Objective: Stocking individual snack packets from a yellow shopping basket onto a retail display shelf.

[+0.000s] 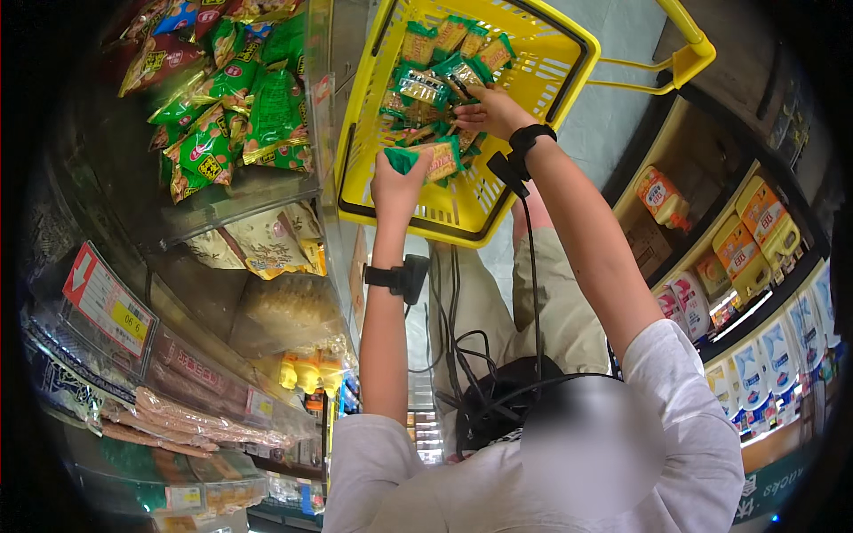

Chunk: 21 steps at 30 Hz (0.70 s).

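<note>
Below me a yellow plastic shopping basket holds several small packets of crackers or biscuits in green-ended wrappers. My left hand pinches one wrapped biscuit packet by its green end, over the near left part of the basket. My right hand reaches into the basket from the right. Its fingertips are at another green packet in the pile; whether they grip it is not clear. Further packets lie towards the basket's far side.
Left of the basket, a shelf bin holds green and red snack bags. Below it are cream-coloured bags and a price card. Bottles with orange labels stand on shelves at the right. Black cables hang from my wrist straps.
</note>
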Motion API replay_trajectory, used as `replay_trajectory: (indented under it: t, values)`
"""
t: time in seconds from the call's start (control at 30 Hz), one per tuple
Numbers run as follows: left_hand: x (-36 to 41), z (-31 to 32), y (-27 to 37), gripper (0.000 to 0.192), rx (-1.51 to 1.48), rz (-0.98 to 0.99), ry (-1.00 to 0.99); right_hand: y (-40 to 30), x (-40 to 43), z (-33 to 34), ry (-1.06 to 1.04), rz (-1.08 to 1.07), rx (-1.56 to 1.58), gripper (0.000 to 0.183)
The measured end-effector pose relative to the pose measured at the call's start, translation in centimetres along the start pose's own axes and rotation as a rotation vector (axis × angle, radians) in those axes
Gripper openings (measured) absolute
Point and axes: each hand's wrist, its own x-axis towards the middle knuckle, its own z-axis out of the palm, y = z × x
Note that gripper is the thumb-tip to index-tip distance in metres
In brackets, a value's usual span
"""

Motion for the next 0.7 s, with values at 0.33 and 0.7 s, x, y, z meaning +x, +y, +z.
replay_trajectory:
  t: [0.33, 0.7]
  values:
    - [-1.1, -0.1, -2.7, 0.057, -0.046, -0.003, 0.028, 0.8, -0.6, 4.1, 0.159, -0.258, 0.297, 0.047]
    - [-3.7, -4.7, 0.0, 0.049, -0.228, 0.145, 0.008, -1.7, -13.6, 3.7, -0.196, -0.566, 0.016, 0.030]
